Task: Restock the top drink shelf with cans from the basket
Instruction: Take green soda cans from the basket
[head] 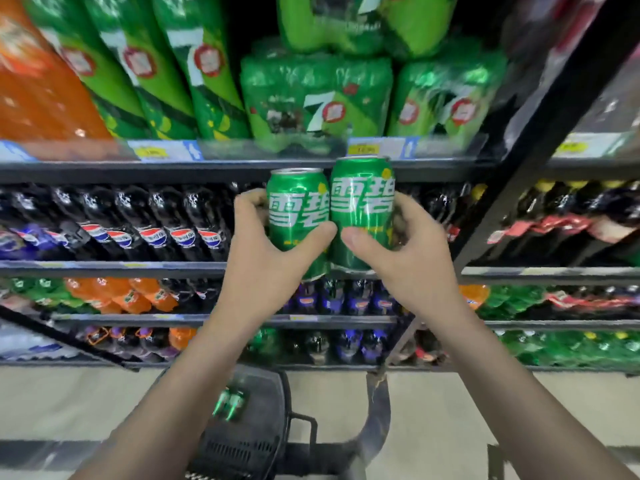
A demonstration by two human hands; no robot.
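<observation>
A: What's on the left?
B: The left hand [266,251] grips an upright green can [297,216], thumb across its front.
A: And beside it?
B: The right hand [398,251] grips a second can [360,209], held a little higher. The two cans touch side by side, just below the top shelf's front edge [242,166].
A: Room up there?
B: Green packs [317,102] fill the shelf straight above the cans, right up to its edge; a dark gap shows behind them.
A: The basket?
B: The basket [242,441] stands on the floor below, between the forearms, with green cans [230,403] inside.
</observation>
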